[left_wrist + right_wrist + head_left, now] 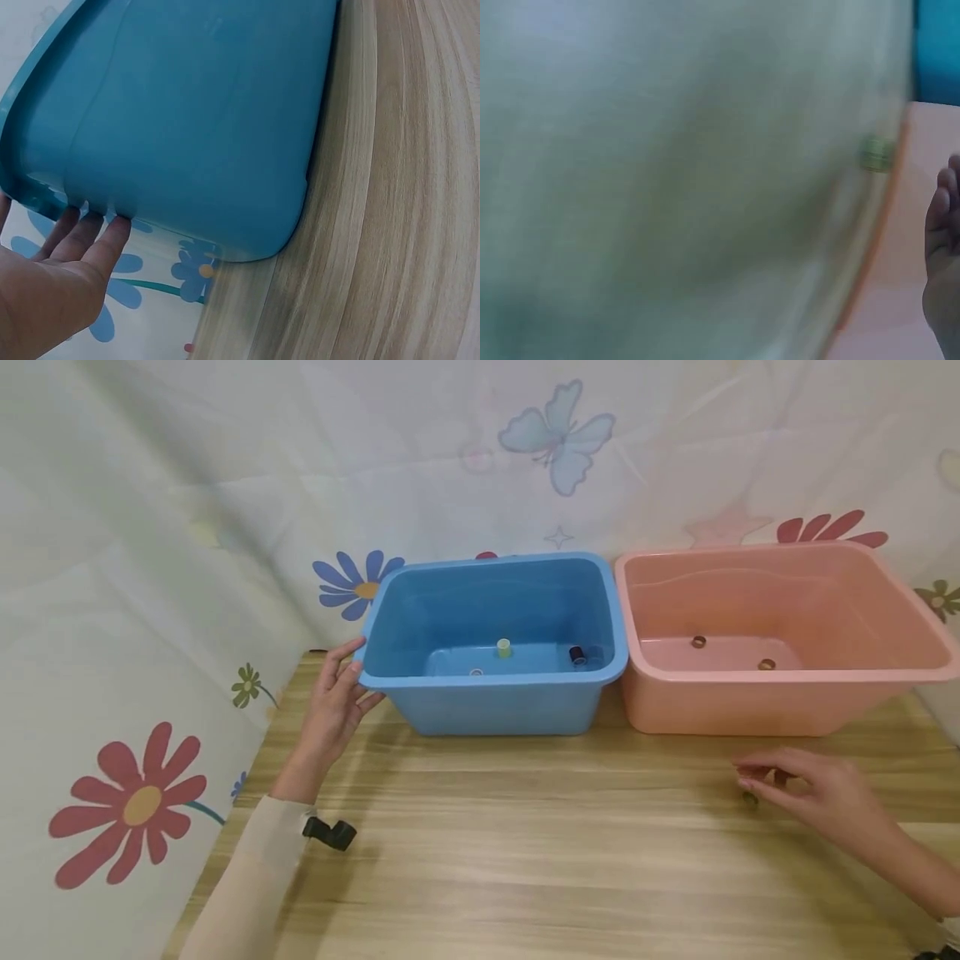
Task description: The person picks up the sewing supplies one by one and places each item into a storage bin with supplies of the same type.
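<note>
My left hand [332,706] holds the left end of a blue plastic tub [495,706] by its rim. In the left wrist view, its fingertips [116,229] touch the tub's outer wall below the rim. My right hand [832,789] hovers over the table in front of a pink tub [720,706], fingers loosely bent. A small green cap-like piece [750,797] lies just by the right fingertips. In the right wrist view, this green piece [876,154] appears apart from the fingers [939,210]; that view is blurred.
Inside the blue tub lie a pale green cylinder [503,648], a dark cylinder [577,655] and a partly hidden small ring [476,672]. The pink tub holds two brownish rings [699,642]. Both tubs stand side by side on a wooden table [525,835], before a flowered cloth [450,460].
</note>
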A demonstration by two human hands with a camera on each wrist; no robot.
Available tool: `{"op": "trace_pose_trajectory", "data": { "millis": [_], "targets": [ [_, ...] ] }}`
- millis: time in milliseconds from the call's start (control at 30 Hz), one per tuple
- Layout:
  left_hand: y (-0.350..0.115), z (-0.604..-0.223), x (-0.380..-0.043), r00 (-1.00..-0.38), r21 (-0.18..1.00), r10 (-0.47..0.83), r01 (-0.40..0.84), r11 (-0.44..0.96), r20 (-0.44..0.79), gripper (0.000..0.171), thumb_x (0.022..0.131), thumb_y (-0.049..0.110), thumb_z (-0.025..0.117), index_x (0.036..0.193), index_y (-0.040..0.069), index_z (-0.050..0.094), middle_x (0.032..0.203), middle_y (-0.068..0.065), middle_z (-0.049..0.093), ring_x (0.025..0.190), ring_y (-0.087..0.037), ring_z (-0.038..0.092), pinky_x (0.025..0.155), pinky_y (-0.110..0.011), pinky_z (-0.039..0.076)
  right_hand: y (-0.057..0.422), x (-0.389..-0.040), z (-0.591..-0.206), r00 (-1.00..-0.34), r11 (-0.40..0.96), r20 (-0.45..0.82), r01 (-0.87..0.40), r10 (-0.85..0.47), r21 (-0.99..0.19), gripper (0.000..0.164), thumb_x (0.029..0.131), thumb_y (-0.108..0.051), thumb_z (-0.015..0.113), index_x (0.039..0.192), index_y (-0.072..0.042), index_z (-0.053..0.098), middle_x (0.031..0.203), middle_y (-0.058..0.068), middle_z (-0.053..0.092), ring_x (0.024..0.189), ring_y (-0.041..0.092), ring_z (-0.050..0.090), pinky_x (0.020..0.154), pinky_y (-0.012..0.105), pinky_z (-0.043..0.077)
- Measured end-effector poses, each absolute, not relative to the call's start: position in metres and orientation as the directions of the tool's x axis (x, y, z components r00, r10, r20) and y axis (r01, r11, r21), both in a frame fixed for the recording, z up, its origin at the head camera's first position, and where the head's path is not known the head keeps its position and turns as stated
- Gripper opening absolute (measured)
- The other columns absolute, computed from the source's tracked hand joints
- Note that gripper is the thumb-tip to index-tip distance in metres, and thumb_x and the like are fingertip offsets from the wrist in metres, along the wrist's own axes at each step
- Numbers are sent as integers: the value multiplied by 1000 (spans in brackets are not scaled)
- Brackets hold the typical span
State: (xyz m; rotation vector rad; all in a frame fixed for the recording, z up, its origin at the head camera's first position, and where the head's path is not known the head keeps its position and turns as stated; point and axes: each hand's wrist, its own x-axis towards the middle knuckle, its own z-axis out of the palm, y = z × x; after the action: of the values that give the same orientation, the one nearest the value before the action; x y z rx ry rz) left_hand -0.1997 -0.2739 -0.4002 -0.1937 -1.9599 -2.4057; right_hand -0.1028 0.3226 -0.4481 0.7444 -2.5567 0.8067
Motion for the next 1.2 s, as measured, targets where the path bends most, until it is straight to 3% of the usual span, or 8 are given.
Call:
{"op": "trace_pose_trajectory", "data": {
  "millis": [300, 533, 867, 1200],
  "targets": [
    [-273, -403, -201, -991, 971, 62, 107, -213, 123, 46, 107, 28, 54, 150, 19, 43, 144, -13, 42, 116, -20, 64, 90, -34, 57, 337, -97, -479, -830, 704, 462, -529, -313, -474, 48, 60, -3, 95, 104, -10, 77, 96, 1, 75, 80, -10, 64, 65, 7, 48],
    [-273, -404, -200, -992, 973, 49, 103, -208, 115, 47, 107, 29, 55, 150, 19, 43, 146, -12, 41, 124, -29, 60, 90, -34, 57, 341, -88, -485, -883, 788, 397, -426, -253, -445, 43, 68, -20, 95, 107, -16, 78, 100, -2, 71, 76, -8, 56, 61, 9, 43],
    [-274, -403, -200, -990, 973, 45, 121, -196, 132, 42, 108, 26, 53, 149, 20, 45, 149, -11, 41, 127, -31, 58, 91, -34, 57, 337, -85, -492, -866, 763, 428, -454, -258, -460, 35, 64, -11, 95, 94, -20, 80, 91, -7, 70, 71, -6, 54, 60, 9, 42],
    [-274, -404, -200, -990, 973, 56, 116, -200, 129, 45, 107, 28, 54, 150, 20, 43, 155, -14, 35, 131, -33, 55, 92, -33, 56, 336, -88, -481, -862, 742, 428, -470, -271, -478, 36, 65, -1, 92, 95, -15, 80, 86, -7, 74, 72, -10, 61, 62, 7, 47]
  ]
}}
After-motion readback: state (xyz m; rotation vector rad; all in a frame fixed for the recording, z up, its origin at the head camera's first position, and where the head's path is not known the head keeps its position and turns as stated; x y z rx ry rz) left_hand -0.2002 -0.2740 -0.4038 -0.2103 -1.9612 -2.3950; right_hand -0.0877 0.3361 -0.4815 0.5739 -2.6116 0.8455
